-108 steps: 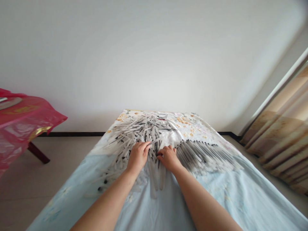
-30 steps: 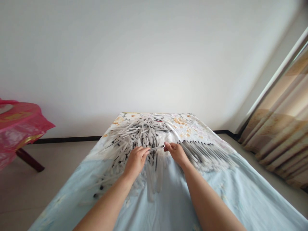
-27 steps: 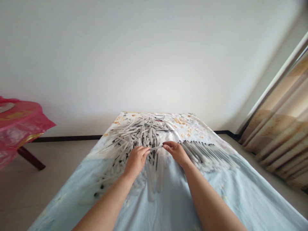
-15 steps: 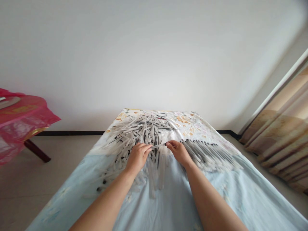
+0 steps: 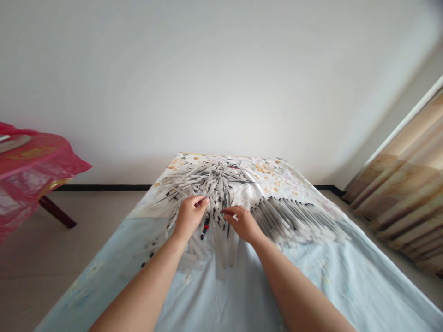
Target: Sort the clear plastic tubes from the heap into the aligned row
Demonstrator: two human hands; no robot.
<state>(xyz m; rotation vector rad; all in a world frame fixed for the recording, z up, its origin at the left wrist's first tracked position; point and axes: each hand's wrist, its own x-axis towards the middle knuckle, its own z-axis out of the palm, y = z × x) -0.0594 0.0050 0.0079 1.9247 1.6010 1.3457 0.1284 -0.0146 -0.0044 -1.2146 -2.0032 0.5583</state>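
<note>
My left hand (image 5: 188, 216) is over the left side of a loose pile of thin whitish tubes and black sticks (image 5: 211, 177), which look like pen parts. Its thumb and fingertips come together, and anything between them is too small to make out. My right hand (image 5: 244, 225) is at the pile's near right, thumb and forefinger pinched close to dark slim pieces; what they grip is unclear. Between the hands lies a black stick with a red band (image 5: 206, 226). To the right, black-tipped whitish tubes (image 5: 297, 219) lie side by side in a slanted row.
A floral cloth (image 5: 277, 177) and a pale blue cloth (image 5: 242, 295) cover the table. At the left stands another table with a red plastic cover (image 5: 44, 157). A beige curtain (image 5: 404, 193) hangs on the right, and a white wall (image 5: 221, 83) rises behind.
The whitish tube held between both hands is no longer seen there. My left hand has shifted slightly left, and my right hand has moved left and nearer, down to the pile.
</note>
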